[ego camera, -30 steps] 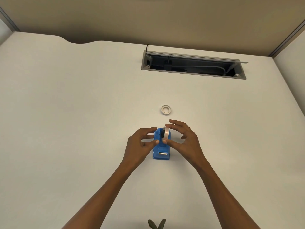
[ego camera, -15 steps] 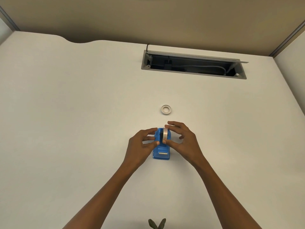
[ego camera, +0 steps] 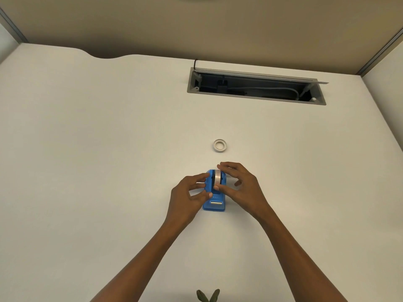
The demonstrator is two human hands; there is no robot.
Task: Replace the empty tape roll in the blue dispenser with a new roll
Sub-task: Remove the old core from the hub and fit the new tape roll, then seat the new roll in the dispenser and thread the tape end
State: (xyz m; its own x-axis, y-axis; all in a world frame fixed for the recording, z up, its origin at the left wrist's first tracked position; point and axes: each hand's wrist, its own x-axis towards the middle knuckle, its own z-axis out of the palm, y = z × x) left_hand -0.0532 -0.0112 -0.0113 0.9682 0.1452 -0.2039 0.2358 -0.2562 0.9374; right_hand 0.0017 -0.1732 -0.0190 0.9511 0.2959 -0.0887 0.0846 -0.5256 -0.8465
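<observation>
The blue dispenser (ego camera: 214, 202) stands on the white desk, its cutter end toward me. A new tape roll (ego camera: 217, 179) sits upright in its cradle. My right hand (ego camera: 239, 188) pinches that roll from the right, thumb at its front and fingers over its top. My left hand (ego camera: 189, 194) holds the dispenser's left side with thumb and fingertips. A small white empty roll core (ego camera: 219, 145) lies flat on the desk just beyond the dispenser.
An open grey cable tray (ego camera: 257, 87) with cables inside is set into the desk at the back right. Green leaf tips (ego camera: 208, 295) poke in at the bottom edge. Partition walls border the desk at the back and the right.
The tape roll has sunk from above the dispenser down into its cradle, with my right hand following it. My left hand stays on the dispenser's side.
</observation>
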